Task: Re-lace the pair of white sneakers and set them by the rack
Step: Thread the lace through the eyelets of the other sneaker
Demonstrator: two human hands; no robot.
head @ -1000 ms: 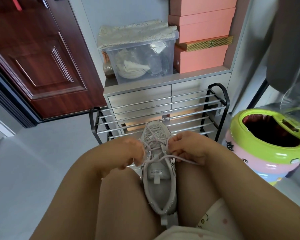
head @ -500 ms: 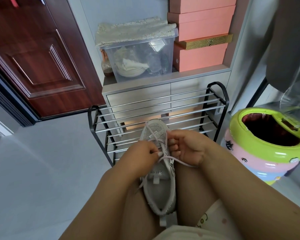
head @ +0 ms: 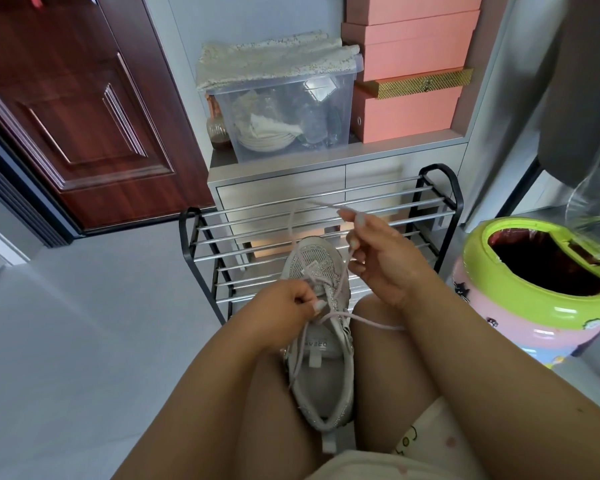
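White sneaker (head: 321, 344) sits wedged between the knees, below both hands. Left hand (head: 284, 308) pinches the lacing at the eyelets; right hand (head: 378, 258), raised above the toe, pinches the lace (head: 293, 233) drawn taut. Risk: overpulling may strip the lace from an eyelet. Eyelet order is obscured; second sneaker not in view.

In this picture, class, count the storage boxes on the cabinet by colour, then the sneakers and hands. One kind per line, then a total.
Salmon-pink boxes: 4
Gold box: 1
Clear plastic box: 1
White sneaker: 1
Hands: 2, left hand and right hand
Total: 9
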